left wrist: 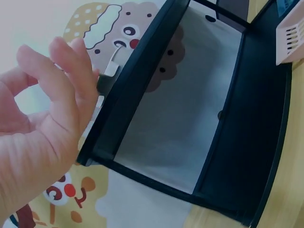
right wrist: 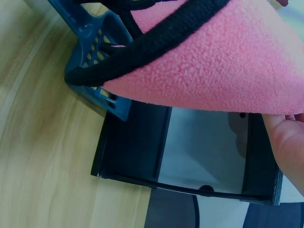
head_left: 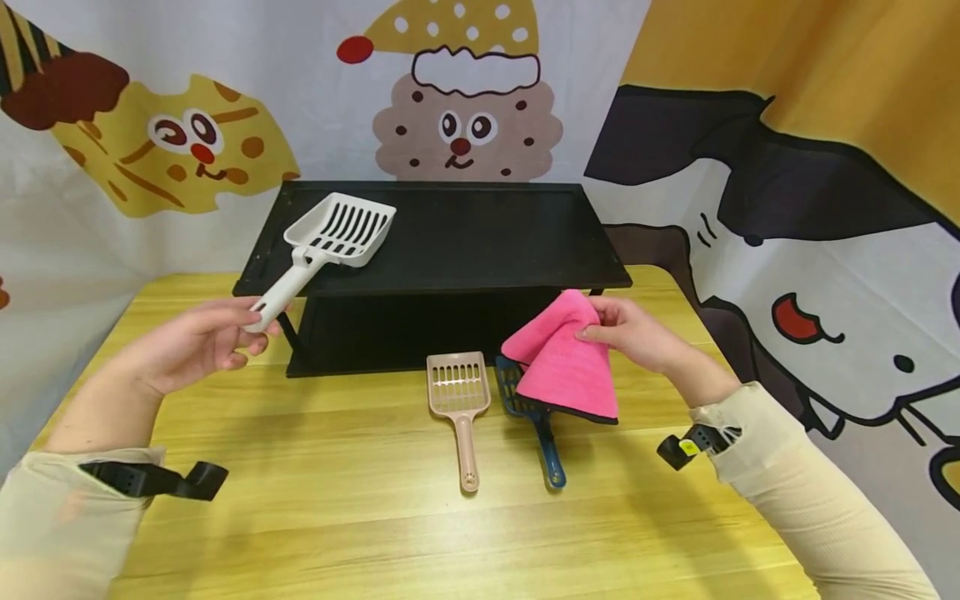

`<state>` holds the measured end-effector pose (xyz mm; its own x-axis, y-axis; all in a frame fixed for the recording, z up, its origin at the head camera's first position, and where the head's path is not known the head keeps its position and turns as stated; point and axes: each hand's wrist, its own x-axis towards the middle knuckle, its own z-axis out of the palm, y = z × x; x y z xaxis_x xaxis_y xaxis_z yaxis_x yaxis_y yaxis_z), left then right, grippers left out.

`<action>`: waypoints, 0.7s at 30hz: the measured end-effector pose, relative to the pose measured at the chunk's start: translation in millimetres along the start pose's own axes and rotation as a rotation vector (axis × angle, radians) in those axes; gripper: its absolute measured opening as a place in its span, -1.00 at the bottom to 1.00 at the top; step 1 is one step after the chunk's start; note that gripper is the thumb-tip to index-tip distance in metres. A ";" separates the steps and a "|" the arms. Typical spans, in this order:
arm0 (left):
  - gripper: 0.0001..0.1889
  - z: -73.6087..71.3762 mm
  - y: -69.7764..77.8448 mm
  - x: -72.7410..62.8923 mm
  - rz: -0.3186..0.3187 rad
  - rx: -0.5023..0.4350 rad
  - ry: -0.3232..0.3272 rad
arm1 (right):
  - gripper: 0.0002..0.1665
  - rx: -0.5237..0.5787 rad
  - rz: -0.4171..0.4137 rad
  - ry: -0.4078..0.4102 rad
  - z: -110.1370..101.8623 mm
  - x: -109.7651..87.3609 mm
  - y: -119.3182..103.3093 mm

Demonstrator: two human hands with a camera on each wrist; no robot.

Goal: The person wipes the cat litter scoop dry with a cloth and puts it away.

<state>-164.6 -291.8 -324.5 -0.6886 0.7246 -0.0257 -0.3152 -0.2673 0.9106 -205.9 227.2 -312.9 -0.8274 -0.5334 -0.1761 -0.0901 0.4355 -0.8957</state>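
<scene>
My left hand [head_left: 217,333] pinches the handle end of a white slotted litter scoop [head_left: 288,287], whose head is over the left part of a black two-tier shelf [head_left: 480,237]. In the left wrist view that hand [left wrist: 52,104] hides most of the scoop. On the right, my other hand [head_left: 630,329] grips a pink cloth [head_left: 566,367] with a black edge by its upper corner. The cloth hangs over a blue litter scoop [head_left: 551,454], covering part of its head. Beside it lies a beige litter scoop [head_left: 465,442] on the table.
The shelf stands at the back of the wooden table [head_left: 337,517]. Behind it hangs a curtain [head_left: 322,92] printed with cartoon figures, which also runs along the right side.
</scene>
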 end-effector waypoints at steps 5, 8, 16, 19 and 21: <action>-0.67 5.6 -5.7 6.3 0.076 -0.009 0.062 | -0.71 -0.001 -0.015 -0.002 1.8 0.6 -1.5; -0.71 10.8 -6.9 10.2 0.085 0.040 0.150 | -0.73 0.003 -0.022 -0.010 3.3 1.2 -3.0; -0.81 24.8 -3.4 28.5 -0.092 0.320 0.445 | -0.79 0.005 -0.004 -0.007 6.0 3.4 -3.6; -0.78 27.0 -2.1 32.6 -0.159 0.379 0.478 | -0.75 0.000 0.010 -0.004 7.1 3.7 -4.5; -0.75 28.3 -1.4 34.2 -0.183 0.392 0.488 | -0.73 -0.001 0.014 -0.004 7.4 3.7 -5.0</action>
<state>-169.3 -248.7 -315.0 -0.8930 0.3397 -0.2952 -0.2575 0.1521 0.9542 -204.4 217.7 -312.1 -0.8264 -0.5299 -0.1905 -0.0790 0.4441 -0.8925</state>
